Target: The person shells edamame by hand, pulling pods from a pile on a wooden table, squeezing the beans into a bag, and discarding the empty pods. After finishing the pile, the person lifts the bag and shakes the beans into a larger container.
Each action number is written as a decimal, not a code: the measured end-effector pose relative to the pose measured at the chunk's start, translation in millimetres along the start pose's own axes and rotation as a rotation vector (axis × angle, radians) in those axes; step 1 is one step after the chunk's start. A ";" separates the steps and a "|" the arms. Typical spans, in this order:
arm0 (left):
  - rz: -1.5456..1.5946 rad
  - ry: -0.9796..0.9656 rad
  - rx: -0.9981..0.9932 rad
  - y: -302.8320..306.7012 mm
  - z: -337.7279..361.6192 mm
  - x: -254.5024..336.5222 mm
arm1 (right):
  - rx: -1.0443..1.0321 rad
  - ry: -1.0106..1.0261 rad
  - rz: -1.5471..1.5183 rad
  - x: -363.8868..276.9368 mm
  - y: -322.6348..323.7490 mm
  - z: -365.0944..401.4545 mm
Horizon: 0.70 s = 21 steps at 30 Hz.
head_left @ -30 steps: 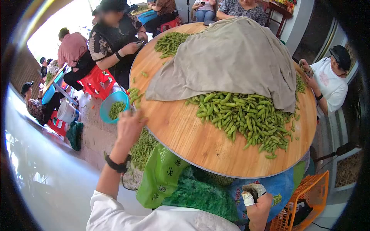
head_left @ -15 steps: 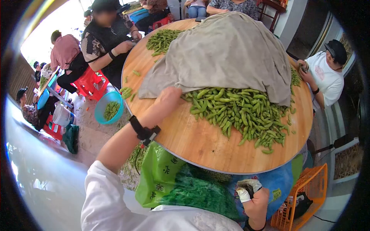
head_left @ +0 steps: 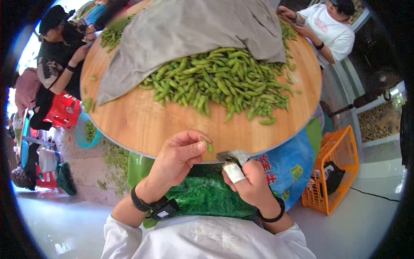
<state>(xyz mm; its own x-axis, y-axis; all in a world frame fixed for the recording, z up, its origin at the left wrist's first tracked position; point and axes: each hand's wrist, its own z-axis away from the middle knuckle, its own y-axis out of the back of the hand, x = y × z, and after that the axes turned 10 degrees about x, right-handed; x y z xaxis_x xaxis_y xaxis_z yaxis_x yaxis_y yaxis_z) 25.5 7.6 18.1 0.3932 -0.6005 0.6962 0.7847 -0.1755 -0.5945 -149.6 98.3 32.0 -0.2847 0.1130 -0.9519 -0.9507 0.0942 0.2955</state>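
Observation:
Between thumb and forefinger, my left hand (head_left: 172, 166) pinches one green soybean pod (head_left: 209, 146) in front of the table's near edge. Close by on the right, my right hand (head_left: 255, 185) is closed round a dark grey tool with a pale wrapping (head_left: 236, 156); its kind is hard to make out. White tape (head_left: 234, 172) covers one finger of that hand. Beyond both hands, a heap of green soybean pods (head_left: 220, 80) lies on the round wooden table (head_left: 133, 127). A grey-brown cloth (head_left: 185, 30) covers the heap's far part.
Below the table edge hang green (head_left: 198, 194) and blue plastic sheets (head_left: 280, 168). An orange crate (head_left: 332, 172) stands on the floor at right, a turquoise basin (head_left: 88, 134) at left. One person (head_left: 58, 64) works at the table's left, another (head_left: 327, 28) at its right.
My left hand has drawn back from the cloth's edge and now holds a pod. My right hand has risen toward it with the tool. The view has tilted down.

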 end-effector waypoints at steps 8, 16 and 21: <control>0.052 0.073 0.003 -22.0 -2.1 -21.3 | 0.038 0.048 0.020 4.9 0.1 2.0; 0.053 0.024 -0.023 -19.6 -1.3 -28.2 | 0.121 0.188 0.145 7.0 -1.4 6.1; -0.131 -0.185 -0.079 -21.9 1.9 -30.8 | 0.093 0.057 -0.034 9.6 0.2 7.6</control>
<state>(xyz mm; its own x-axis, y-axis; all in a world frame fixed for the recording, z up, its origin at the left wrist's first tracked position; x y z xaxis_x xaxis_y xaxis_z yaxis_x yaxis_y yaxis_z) -2.9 31.4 10.4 0.3775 -0.4172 0.8267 0.7978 -0.3068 -0.5191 -151.6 106.8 23.5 -0.2613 0.0515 -0.9639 -0.9452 0.1889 0.2663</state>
